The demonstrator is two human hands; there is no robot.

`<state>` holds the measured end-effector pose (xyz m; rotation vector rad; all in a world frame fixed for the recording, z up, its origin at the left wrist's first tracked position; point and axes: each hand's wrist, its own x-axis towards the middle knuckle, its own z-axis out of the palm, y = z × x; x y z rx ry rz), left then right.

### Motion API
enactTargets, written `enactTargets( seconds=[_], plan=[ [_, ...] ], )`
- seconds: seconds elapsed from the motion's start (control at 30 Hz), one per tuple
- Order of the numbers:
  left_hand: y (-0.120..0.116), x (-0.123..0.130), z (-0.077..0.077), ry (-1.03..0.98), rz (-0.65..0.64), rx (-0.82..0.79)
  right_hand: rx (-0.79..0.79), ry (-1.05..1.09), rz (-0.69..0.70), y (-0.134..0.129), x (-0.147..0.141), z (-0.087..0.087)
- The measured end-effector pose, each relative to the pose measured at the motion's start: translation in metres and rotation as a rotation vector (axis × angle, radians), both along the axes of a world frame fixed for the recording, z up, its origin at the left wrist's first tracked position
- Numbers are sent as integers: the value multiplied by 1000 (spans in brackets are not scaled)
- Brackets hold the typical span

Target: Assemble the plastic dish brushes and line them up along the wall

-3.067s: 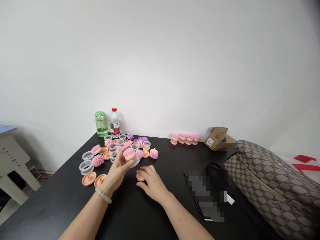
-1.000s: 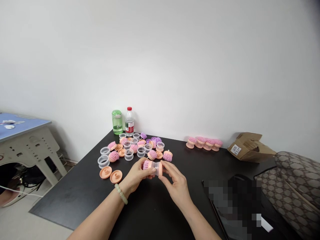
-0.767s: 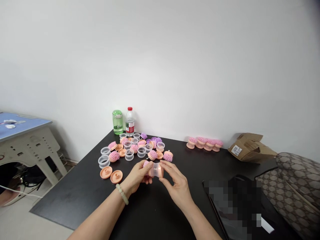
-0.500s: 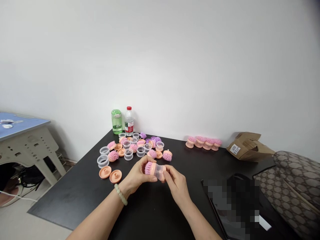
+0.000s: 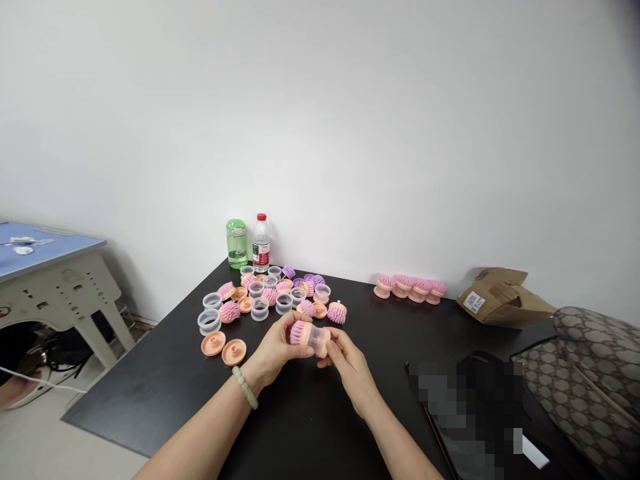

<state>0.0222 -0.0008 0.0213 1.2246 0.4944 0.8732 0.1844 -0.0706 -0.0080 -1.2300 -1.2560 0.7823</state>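
Note:
Above the black table (image 5: 165, 387), my left hand (image 5: 277, 348) is closed round the bristled end of a pink and peach brush (image 5: 316, 339) with a translucent middle ring. My right hand (image 5: 346, 363) grips the same brush by its peach end, at the right. The brush lies sideways between both hands, bristles facing left. Beyond my left hand are several loose translucent rings (image 5: 209, 321), pink bristle heads (image 5: 230, 311) and peach discs (image 5: 234, 351). Several similar brushes (image 5: 419, 289) stand upright in a row near the wall.
A green bottle (image 5: 237, 245) and a red-capped water bottle (image 5: 261, 244) stand at the back left corner. An open cardboard box (image 5: 500, 299) and a patterned bag (image 5: 600, 380) are at the right. A blue-topped desk (image 5: 50, 248) is at the far left.
The view has shifted slightly, so the table and its objects appear a little further right. Both hands still hold the brush, and its peach end sits slightly higher between the right fingers.

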Motion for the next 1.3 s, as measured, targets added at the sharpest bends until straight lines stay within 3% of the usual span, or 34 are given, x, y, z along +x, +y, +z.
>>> enactTargets(
  seconds=[0.23, 0.43, 0.57, 0.67, 0.87, 1.0, 1.13, 1.3],
  plan=[
    [0, 0, 1, 16, 8, 2, 56, 24, 12, 3, 2, -8],
    [0, 1, -3, 99, -39, -100, 286, -146, -46, 1, 4, -4],
    [1, 2, -8, 143, -45, -137, 353, -250, -82, -2, 3, -1],
    [1, 1, -6, 168, -38, -104, 312, -336, -136, -5, 3, 1],
    [1, -1, 1, 78, -54, 75, 69, -361, -157, -8, 6, 4],
    [1, 1, -1, 34, -26, 46, 144, -282, -217, -5, 5, 1],
    [-1, 3, -3, 59, 13, -42, 202, -268, -151, -3, 2, -1],
    [2, 2, -6, 35, -6, 20, 98, -243, -130, -4, 2, 1]
  ],
)
